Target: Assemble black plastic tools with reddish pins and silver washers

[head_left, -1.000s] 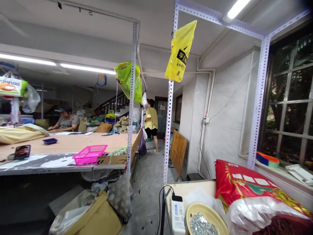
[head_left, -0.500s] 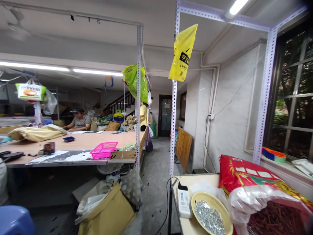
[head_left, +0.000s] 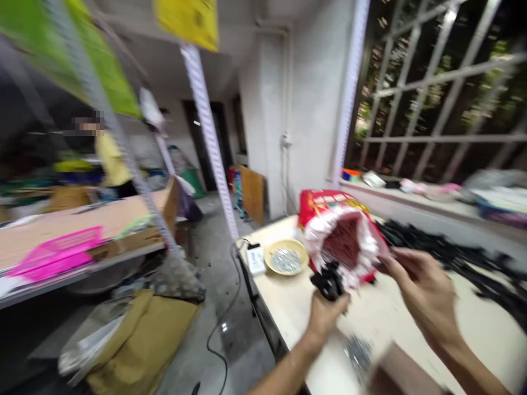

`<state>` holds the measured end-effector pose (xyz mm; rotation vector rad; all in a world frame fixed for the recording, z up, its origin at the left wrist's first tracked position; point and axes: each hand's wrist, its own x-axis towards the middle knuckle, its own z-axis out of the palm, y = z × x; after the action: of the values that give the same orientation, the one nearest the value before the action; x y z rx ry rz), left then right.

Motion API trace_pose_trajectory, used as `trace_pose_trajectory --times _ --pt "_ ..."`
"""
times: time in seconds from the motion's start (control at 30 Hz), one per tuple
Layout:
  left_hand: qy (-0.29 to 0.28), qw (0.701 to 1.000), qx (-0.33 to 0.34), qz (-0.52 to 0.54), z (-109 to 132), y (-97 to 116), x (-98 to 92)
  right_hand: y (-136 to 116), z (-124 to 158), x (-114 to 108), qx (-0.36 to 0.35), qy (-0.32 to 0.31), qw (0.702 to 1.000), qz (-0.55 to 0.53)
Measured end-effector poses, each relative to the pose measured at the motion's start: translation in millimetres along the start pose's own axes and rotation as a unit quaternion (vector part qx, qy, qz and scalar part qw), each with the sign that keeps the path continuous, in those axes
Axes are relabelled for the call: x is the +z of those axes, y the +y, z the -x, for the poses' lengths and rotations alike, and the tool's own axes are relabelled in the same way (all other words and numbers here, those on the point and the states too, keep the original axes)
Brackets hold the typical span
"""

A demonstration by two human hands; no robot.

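Note:
My left hand [head_left: 325, 315] is wrapped round a bunch of glossy black pieces [head_left: 329, 281], blurred by motion, in front of the sack's mouth. The red sack [head_left: 313, 202] lies on its side on the cream table, its white lining [head_left: 366, 233] folded out round dark reddish-brown strips [head_left: 341, 241]. My right hand [head_left: 428, 291] has its thumb and fingers closed at the right edge of the sack's mouth. To the left of the sack stands a yellow bowl [head_left: 269, 258] of small silvery metal pieces [head_left: 286, 260].
A white box [head_left: 256, 259] with a black cable sits at the table's left edge. Black strips [head_left: 444, 247] lie along the back right. Loose metal pieces [head_left: 358, 354] and a blurred brown block [head_left: 405, 373] are near me. A person in yellow [head_left: 111, 159] stands far left.
The view has swung right and down towards the cream table. Both my hands have come into view, the left with the black bunch, the right at the sack's edge.

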<state>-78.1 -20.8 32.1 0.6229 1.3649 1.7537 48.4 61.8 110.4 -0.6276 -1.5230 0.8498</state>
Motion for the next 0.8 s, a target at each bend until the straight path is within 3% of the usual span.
trace_pose_trajectory --times 0.07,0.23,0.47,0.6,0.8 --pt "-0.006 0.997 0.036 -0.067 -8.1 -2.2 4.6 2.7 -4.4 -2.5 0.035 -0.011 0.999 -0.035" --pt "-0.048 0.988 0.037 -0.14 -15.6 5.2 6.0 6.3 -7.0 0.7 0.02 -0.015 0.999 -0.048" --pt "-0.082 0.98 0.006 -0.182 -24.3 -0.3 2.0 13.9 -4.4 5.4 -0.051 -0.105 0.992 0.043" --pt "-0.068 0.974 0.012 -0.215 -33.2 -6.8 -5.5 25.8 -10.4 10.2 -0.044 -0.154 0.984 0.075" --pt "-0.072 0.981 0.044 -0.175 -39.6 -14.0 -12.6 33.5 -2.7 22.4 -0.065 -0.212 0.969 0.104"
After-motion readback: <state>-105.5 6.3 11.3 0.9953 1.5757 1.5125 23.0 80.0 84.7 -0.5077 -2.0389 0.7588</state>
